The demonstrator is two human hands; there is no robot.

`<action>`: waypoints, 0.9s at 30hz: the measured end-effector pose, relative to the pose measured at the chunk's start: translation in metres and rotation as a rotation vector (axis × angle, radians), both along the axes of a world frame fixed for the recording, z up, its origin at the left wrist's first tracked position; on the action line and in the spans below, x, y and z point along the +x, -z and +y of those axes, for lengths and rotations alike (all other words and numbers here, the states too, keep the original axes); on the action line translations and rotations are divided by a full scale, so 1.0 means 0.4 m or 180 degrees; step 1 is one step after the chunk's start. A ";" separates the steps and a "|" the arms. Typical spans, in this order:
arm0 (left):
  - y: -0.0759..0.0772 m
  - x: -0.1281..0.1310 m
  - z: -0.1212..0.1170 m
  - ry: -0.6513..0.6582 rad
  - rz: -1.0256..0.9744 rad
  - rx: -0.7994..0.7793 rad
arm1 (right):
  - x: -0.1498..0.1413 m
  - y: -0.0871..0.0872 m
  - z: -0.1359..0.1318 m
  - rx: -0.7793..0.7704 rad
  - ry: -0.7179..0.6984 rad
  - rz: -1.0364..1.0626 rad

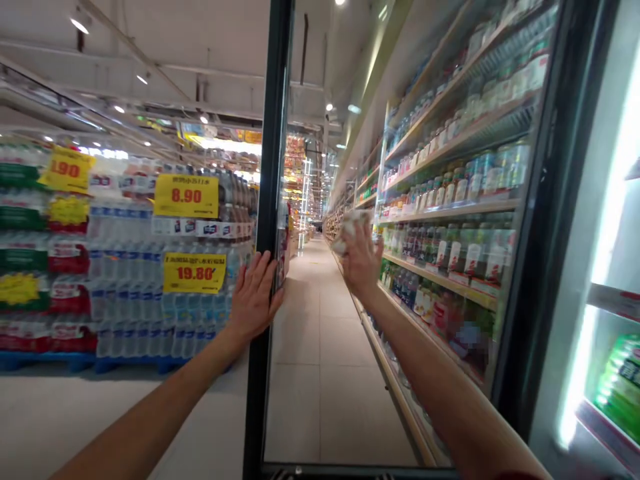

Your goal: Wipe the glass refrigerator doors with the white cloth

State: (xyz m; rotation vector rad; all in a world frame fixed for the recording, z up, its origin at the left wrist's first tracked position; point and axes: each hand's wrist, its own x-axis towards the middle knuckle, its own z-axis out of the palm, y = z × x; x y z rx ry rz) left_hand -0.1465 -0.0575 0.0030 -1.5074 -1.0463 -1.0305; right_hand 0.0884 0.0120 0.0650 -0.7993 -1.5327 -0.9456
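Observation:
An open glass cooler door (320, 407) with a black frame (260, 400) stands upright before me. My left hand (256, 293) lies on the frame's left upright, fingers stretched out and pressed flat. On the pane, my right hand (363, 263) presses a crumpled whitish cloth (354, 219) under its fingers, slightly blurred. The cloth is partly hidden behind the fingers. Shelves of bottles and the floor show in the glass; I cannot tell how much of this is reflection.
Stacked packs of bottled water (130, 287) rise at the left on blue pallets (75, 362). Yellow price signs (186, 195) hang on them. At the right edge, the lit cooler interior (583, 373) holds green packages (621, 380).

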 end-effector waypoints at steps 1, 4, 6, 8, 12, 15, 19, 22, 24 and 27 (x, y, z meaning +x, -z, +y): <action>0.001 -0.012 -0.002 -0.0017 -0.0037 0.0012 | -0.048 0.038 -0.013 -0.0036 -0.0065 -0.0515; 0.011 -0.060 -0.010 -0.0034 0.0013 -0.0013 | -0.157 0.168 -0.042 -0.0017 -0.0366 -0.1795; 0.018 -0.095 -0.018 -0.0034 0.0033 -0.0036 | -0.184 0.197 -0.050 0.0048 -0.0504 -0.2237; 0.022 -0.123 -0.025 -0.0054 -0.0030 -0.0064 | -0.184 0.147 -0.048 0.0030 -0.0491 -0.2031; 0.012 -0.118 -0.028 -0.0033 -0.0182 -0.0102 | -0.171 -0.045 -0.039 -0.0227 -0.0289 -0.0700; -0.010 -0.076 -0.033 0.0083 -0.0142 -0.0054 | -0.167 -0.048 -0.053 -0.0243 -0.0269 -0.0911; -0.042 -0.049 -0.043 0.0139 0.0018 0.0105 | -0.152 0.102 -0.064 0.0058 -0.0444 -0.2563; -0.056 -0.060 -0.039 0.0115 0.0017 0.0156 | -0.152 0.095 -0.051 0.0154 -0.0472 -0.2791; -0.060 -0.065 -0.029 0.0087 0.0012 0.0177 | -0.160 0.006 -0.042 0.0137 -0.0365 -0.2212; -0.069 -0.049 -0.015 0.0074 0.0040 0.0192 | -0.143 -0.157 -0.027 0.0198 -0.0156 -0.1246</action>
